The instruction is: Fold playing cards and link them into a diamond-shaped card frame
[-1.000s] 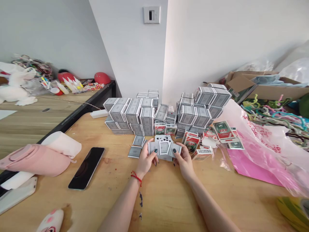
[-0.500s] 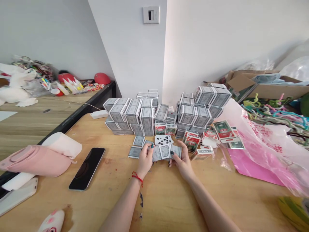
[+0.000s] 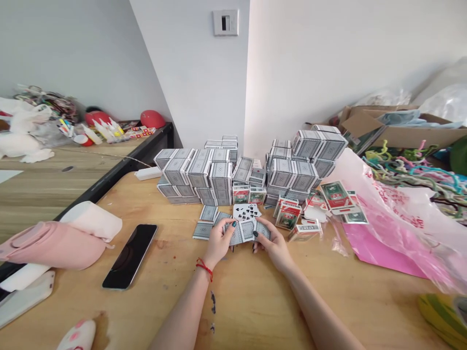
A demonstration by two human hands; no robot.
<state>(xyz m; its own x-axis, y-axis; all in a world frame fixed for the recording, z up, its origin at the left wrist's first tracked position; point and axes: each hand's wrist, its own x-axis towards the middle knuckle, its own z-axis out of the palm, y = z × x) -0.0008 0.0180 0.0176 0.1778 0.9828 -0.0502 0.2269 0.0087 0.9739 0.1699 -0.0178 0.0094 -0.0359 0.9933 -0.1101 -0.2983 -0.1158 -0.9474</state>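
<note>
Between my two hands, a few playing cards [image 3: 247,230] with grey patterned backs overlap in a fan. My left hand [image 3: 221,239] grips the left end, its thumb on top of the backs. At the right end my right hand [image 3: 272,241] pinches the cards between thumb and fingers. Just beyond them lie face-up cards [image 3: 245,211] with black spades. More grey-backed cards [image 3: 203,229] rest on the table left of my left hand. Behind stand blocks built of grey-backed cards [image 3: 221,176], stacked in two groups.
Red and green card boxes [image 3: 288,215] stand right of my hands. A black phone [image 3: 130,256] and a rolled pink visor [image 3: 54,244] lie left. Pink plastic sheeting [image 3: 394,233] spreads over the right side. An open cardboard box [image 3: 423,132] sits at the back right, near colourful pipe cleaners [image 3: 412,163].
My hands have come slightly closer together, so the cards they hold overlap more. My right hand has shifted a little to the left. The view has moved slightly.
</note>
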